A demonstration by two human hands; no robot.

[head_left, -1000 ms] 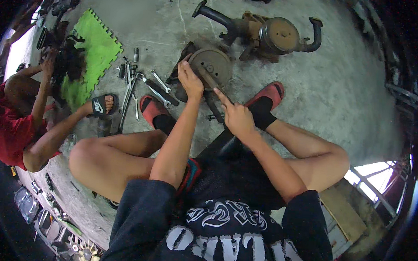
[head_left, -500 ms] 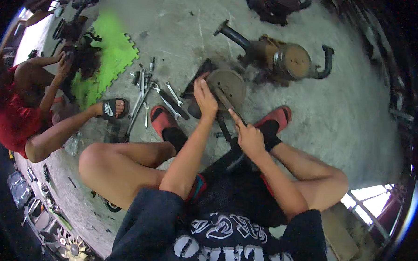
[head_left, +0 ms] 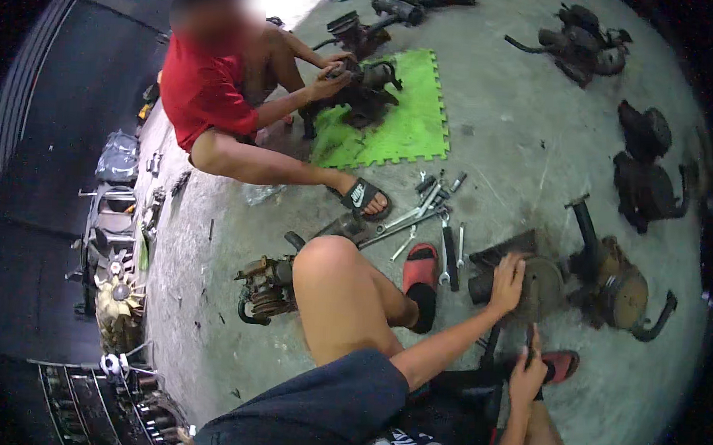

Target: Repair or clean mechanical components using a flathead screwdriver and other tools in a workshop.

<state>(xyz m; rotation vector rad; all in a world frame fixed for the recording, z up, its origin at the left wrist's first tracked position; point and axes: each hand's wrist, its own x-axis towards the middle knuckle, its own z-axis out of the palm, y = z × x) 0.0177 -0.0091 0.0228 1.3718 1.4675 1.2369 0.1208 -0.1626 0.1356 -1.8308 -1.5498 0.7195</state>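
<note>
My left hand (head_left: 506,286) rests against a dusty round metal plate (head_left: 543,276) on a dark part, fingers mostly stretched out. My right hand (head_left: 529,372) is closed on a long narrow dark tool (head_left: 532,345) that points up toward the plate; its far end is blurred. Right of the plate sits a rusty cylindrical assembly (head_left: 628,298) with two curved pipes. Several wrenches (head_left: 446,250) and sockets (head_left: 458,182) lie left of my hands.
A co-worker in red (head_left: 211,97) sits upper left, hands on a dark part (head_left: 362,87) on a green mat (head_left: 412,129). An engine part (head_left: 266,294) lies beside my left knee (head_left: 330,285). Dark assemblies (head_left: 644,187) sit rightward; parts and a fan (head_left: 120,292) line the left.
The view has swung left, shifting my hands toward lower right and showing more of the co-worker and left-side parts. My hands keep about the same places on the plate and tool.
</note>
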